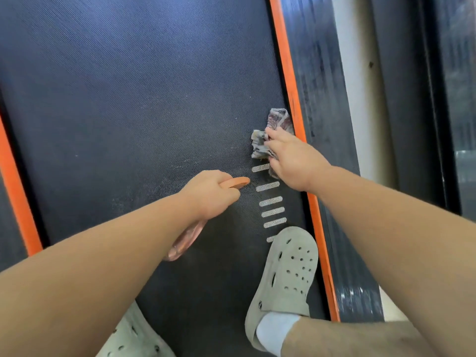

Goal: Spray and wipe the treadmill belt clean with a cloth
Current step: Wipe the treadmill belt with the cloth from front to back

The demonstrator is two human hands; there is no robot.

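Your right hand (291,161) grips the crumpled cloth (279,119) at 3 o'clock on the treadmill belt (141,99); your left hand (208,194) holds the spray bottle (185,240). Press firmly and wipe toward 9 o'clock.

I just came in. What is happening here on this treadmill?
A person is cleaning the treadmill belt while standing on it. The right hand holds a crumpled cloth down on the belt, right beside the orange side strip. The left hand grips a pink spray bottle, its orange head pointing toward the cloth. A grey clog stands on the belt just behind the hands.
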